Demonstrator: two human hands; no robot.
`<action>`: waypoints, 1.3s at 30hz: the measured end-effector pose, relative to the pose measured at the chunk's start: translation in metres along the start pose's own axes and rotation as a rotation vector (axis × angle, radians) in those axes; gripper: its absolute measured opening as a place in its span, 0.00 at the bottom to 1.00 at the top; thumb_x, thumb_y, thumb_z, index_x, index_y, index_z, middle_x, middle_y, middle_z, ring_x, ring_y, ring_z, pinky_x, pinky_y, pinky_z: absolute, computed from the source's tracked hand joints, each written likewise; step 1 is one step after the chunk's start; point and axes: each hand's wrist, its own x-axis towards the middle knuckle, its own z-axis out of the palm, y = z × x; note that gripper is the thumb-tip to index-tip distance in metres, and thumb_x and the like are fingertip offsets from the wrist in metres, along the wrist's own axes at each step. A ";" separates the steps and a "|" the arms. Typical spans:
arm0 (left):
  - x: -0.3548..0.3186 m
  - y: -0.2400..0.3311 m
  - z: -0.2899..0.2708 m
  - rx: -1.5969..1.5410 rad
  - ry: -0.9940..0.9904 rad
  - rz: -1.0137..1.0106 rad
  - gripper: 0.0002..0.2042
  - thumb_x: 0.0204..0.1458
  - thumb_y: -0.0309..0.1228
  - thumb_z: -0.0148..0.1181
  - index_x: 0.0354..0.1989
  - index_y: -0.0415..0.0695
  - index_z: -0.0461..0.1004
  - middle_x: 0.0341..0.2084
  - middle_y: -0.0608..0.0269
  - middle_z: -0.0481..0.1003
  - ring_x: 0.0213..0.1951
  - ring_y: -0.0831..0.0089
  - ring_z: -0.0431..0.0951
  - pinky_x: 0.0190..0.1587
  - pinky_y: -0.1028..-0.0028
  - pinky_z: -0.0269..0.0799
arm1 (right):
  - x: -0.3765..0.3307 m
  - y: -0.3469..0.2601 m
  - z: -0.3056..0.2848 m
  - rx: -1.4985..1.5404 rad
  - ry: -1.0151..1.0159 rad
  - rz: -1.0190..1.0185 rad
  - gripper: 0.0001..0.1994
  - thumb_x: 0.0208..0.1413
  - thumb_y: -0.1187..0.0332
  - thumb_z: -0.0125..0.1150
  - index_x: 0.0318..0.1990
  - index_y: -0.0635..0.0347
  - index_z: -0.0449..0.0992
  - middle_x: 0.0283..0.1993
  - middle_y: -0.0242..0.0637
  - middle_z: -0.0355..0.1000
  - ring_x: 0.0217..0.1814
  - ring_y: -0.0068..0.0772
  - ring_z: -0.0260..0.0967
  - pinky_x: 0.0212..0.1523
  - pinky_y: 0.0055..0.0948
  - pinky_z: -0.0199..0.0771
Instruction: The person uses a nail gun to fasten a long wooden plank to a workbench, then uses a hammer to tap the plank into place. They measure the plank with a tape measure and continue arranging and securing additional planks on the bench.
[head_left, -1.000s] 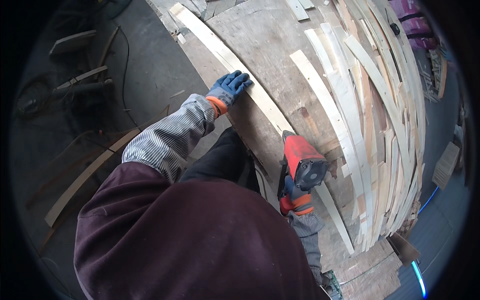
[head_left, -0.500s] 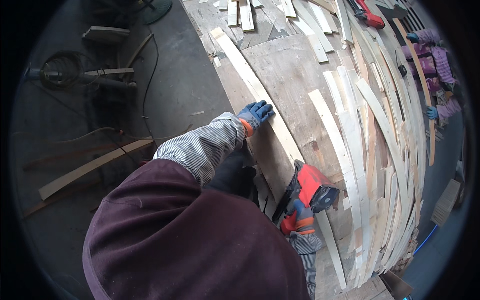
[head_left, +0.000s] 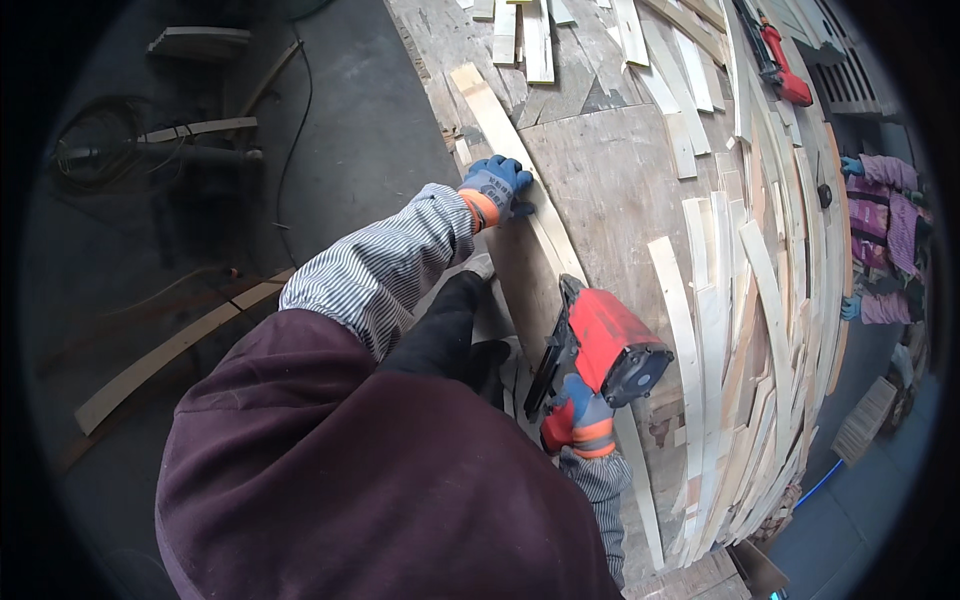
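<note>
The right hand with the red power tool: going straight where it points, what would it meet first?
Likely the near end of the pale wooden strip: the red power tool in the right hand points its nose there, though whether they touch is unclear.

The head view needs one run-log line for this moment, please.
left hand: on wooden strip | right hand: gripping red nailer | nailer nose: at strip's near end
</note>
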 end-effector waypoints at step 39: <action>0.087 -0.119 -0.067 -0.150 -0.073 -0.361 0.10 0.46 0.36 0.62 0.37 0.51 0.76 0.34 0.58 0.78 0.40 0.56 0.78 0.43 0.64 0.73 | 0.140 -0.075 0.092 0.089 -0.169 0.175 0.06 0.46 0.79 0.56 0.34 0.63 0.72 0.30 0.31 0.68 0.27 0.25 0.66 0.28 0.29 0.69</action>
